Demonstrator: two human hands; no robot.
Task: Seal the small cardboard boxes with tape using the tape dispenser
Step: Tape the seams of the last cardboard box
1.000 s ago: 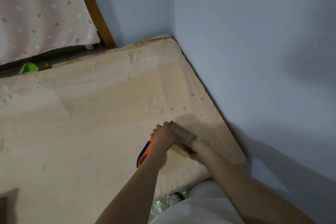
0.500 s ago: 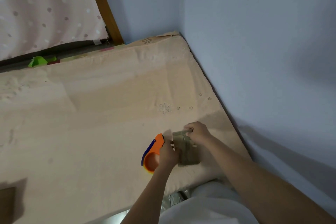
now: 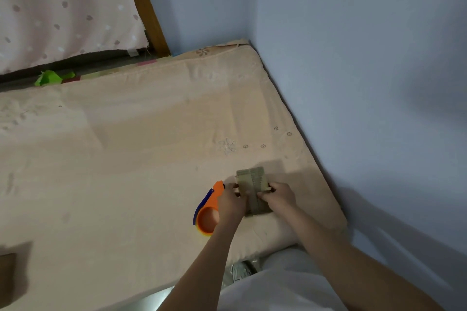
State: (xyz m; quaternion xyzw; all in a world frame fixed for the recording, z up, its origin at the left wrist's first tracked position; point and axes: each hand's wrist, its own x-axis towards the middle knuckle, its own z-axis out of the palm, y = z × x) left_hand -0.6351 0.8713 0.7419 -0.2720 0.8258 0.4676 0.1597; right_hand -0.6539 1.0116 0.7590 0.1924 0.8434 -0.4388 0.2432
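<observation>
We see both hands on the small box (image 3: 252,184) on the mattress (image 3: 126,159) — left hand (image 3: 231,203) and right hand (image 3: 279,195) grip its sides; the orange tape dispenser (image 3: 208,212) lies just beside the left hand.

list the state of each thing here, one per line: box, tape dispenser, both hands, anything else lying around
small cardboard box: lying flat on the mattress, flaps closed, held from both sides
tape dispenser: on the mattress beside the box, partly behind the left hand
left hand: fingers curled on the box's left edge
right hand: fingers curled on the box's right edge
mattress: flat, covered in beige cloth
second cardboard piece: at the left edge, cut off by the frame
</observation>
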